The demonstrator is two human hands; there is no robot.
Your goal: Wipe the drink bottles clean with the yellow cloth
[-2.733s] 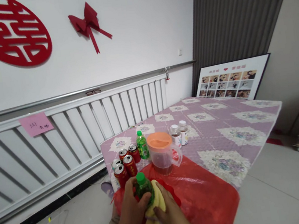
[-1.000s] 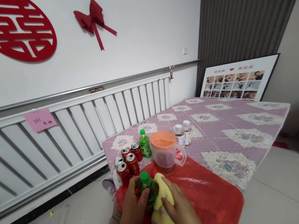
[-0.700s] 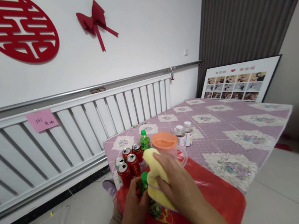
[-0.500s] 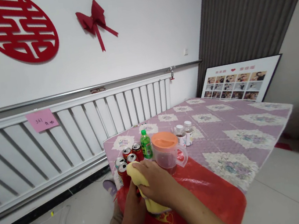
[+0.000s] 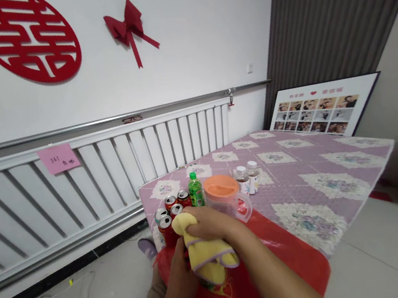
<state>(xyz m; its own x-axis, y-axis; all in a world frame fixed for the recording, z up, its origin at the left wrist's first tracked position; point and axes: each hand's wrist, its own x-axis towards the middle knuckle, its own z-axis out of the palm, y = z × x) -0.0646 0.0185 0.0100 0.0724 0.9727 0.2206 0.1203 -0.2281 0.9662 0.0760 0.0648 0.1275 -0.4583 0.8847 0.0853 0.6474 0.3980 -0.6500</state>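
My right hand (image 5: pixel 209 222) is closed on a yellow cloth (image 5: pixel 209 256) with a purple edge, its upper part bunched and its lower part hanging loose. Just below and left of it, my left hand (image 5: pixel 183 269) curls around something under the cloth; only a sliver of red shows there, so I cannot make out what it is. Several opened drink cans (image 5: pixel 165 224) stand close beyond my hands. A green bottle (image 5: pixel 195 191) with a green cap is upright next to them. To its right stands a clear plastic pitcher (image 5: pixel 223 200) with an orange lid, partly behind my right hand.
Two small white-capped bottles (image 5: pixel 253 178) stand behind the pitcher. A red plastic sheet (image 5: pixel 292 259) lies over the purple floral tablecloth (image 5: pixel 301 189). A white radiator (image 5: pixel 114 175) runs along the wall at left. A framed photo board (image 5: pixel 322 107) leans at back right.
My right hand and the cloth have shifted slightly right, and the cloth's lower end has swung out and unfolded. My left hand stays in nearly the same place. The view has moved slightly.
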